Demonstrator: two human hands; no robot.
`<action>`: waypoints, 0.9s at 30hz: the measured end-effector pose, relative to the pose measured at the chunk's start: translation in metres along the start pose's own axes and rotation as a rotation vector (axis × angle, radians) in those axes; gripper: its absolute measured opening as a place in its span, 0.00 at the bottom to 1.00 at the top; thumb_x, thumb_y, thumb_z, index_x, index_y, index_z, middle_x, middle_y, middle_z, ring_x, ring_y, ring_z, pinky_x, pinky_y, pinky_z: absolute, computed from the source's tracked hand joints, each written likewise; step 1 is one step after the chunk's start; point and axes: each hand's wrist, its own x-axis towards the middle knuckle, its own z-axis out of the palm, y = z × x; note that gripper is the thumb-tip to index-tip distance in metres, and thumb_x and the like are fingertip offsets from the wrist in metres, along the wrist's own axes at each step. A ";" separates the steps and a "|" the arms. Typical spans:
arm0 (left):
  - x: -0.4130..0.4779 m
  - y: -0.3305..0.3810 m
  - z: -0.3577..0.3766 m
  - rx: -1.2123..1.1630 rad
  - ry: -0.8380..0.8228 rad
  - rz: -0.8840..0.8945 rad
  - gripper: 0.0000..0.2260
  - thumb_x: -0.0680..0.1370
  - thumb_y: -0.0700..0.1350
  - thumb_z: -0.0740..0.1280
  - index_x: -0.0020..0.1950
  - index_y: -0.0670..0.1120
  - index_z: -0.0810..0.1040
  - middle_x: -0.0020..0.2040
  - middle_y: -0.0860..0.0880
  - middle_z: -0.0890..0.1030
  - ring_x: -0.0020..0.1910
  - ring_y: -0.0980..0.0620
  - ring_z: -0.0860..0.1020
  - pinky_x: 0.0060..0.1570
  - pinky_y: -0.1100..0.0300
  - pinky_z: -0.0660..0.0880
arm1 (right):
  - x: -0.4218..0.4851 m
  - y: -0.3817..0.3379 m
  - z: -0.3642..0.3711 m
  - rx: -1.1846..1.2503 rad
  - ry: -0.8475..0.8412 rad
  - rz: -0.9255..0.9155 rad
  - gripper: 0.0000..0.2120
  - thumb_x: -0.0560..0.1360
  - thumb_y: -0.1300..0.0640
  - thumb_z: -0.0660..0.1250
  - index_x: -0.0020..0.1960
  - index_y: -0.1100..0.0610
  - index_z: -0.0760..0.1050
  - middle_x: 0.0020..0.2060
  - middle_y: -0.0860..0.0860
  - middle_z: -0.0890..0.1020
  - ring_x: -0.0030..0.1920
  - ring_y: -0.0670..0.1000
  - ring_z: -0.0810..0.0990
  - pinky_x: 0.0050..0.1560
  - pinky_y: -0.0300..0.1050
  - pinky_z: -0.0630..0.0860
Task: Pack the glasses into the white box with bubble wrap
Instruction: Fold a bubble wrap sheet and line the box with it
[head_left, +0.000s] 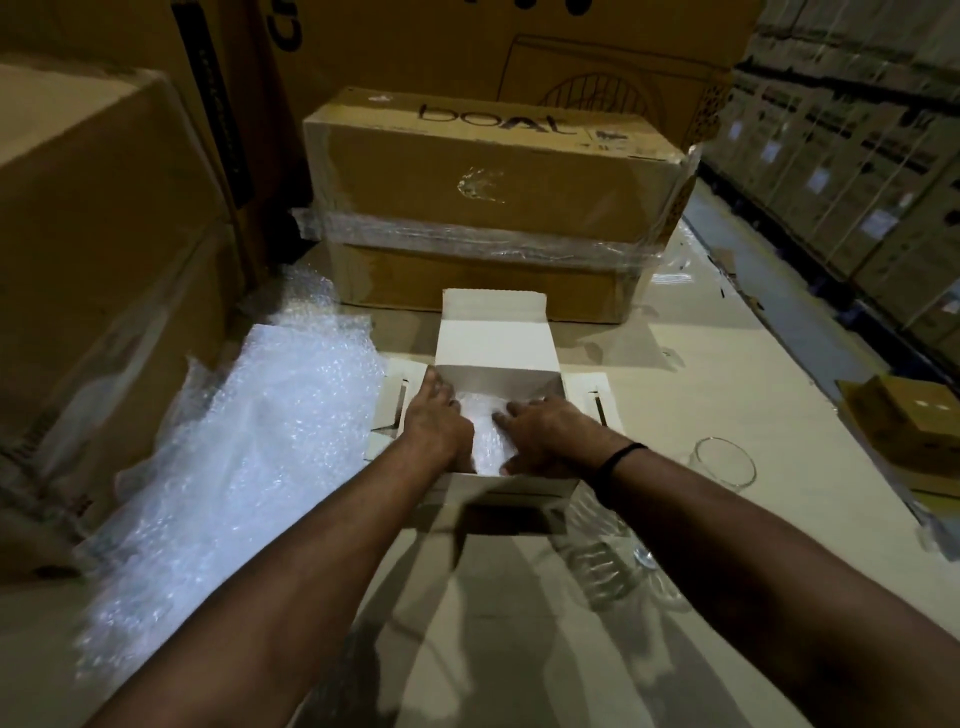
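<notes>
The clear glass (723, 462) stands upright on the surface (753, 374), on the outer side of the right hand (545, 431) and a little back toward the person, apart from the white box (498, 371). A second glass (602, 566) lies under the right forearm, nearer the person; its shape is hard to read. Both hands are inside the box. The left hand (434, 421) and the right lie side by side, fingers extended, and press the bubble wrap lining (485, 441) down without gripping anything. The loose bubble wrap sheet (249, 441) spreads out beyond the left hand. As I judge it, the next glass falls to the right hand, much the nearer, which would have to draw back and outward to reach it.
</notes>
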 end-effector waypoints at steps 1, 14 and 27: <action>0.002 0.001 0.001 -0.002 -0.018 -0.002 0.34 0.75 0.69 0.58 0.72 0.48 0.71 0.77 0.41 0.61 0.78 0.39 0.49 0.70 0.36 0.32 | 0.002 -0.001 0.004 0.008 0.010 0.001 0.42 0.71 0.30 0.61 0.76 0.53 0.58 0.69 0.56 0.71 0.65 0.61 0.73 0.65 0.56 0.68; 0.001 -0.001 -0.004 0.077 -0.051 0.007 0.19 0.76 0.57 0.68 0.60 0.47 0.80 0.74 0.35 0.65 0.77 0.34 0.52 0.71 0.34 0.37 | -0.032 0.009 -0.016 -0.224 -0.206 0.086 0.18 0.74 0.47 0.68 0.58 0.56 0.77 0.66 0.59 0.75 0.75 0.64 0.57 0.71 0.71 0.36; -0.006 -0.013 -0.002 -0.175 0.075 0.093 0.15 0.76 0.57 0.68 0.63 0.58 0.79 0.65 0.52 0.78 0.71 0.48 0.67 0.72 0.38 0.40 | -0.020 0.010 -0.010 -0.123 0.012 -0.057 0.31 0.71 0.33 0.65 0.72 0.40 0.65 0.68 0.48 0.74 0.70 0.54 0.68 0.71 0.64 0.49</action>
